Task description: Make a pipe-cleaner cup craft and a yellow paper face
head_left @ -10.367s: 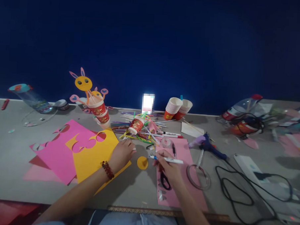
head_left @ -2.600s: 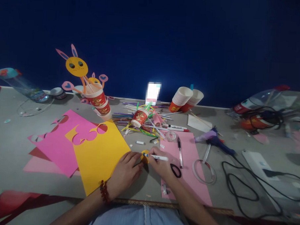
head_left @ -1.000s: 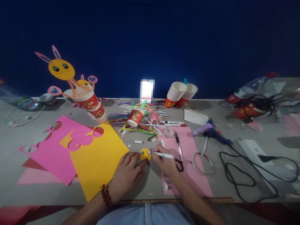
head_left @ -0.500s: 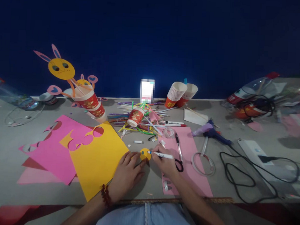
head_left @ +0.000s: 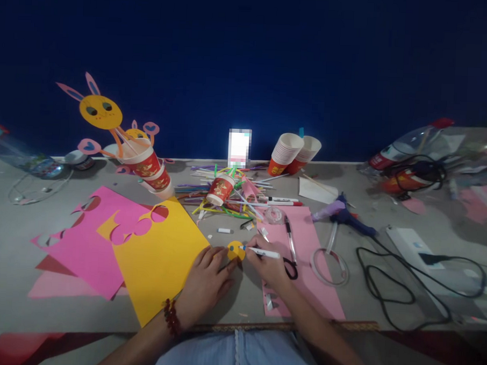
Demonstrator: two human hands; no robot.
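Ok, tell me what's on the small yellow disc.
A dark dot shows on the left of the yellow disc. The marker in the right hand has its tip over the right side, hiding that spot; the left hand seems to cover some edge.

My left hand [head_left: 205, 277] covers part of the rim of the yellow disc [head_left: 237, 255], and whether the tip of my marker [head_left: 267, 253] touches it is too small to tell. My right hand [head_left: 269, 263] hides some of a black loop [head_left: 292, 269], and my right forearm [head_left: 315, 328] covers a strip of the pink sheet [head_left: 303, 233] beneath it. The lit screen [head_left: 239, 147] is blurred into blocks (its contents are beyond my reading). The left edge cuts off a clear bottle [head_left: 26, 159]; the right, some smeared pink scraps [head_left: 482, 199].
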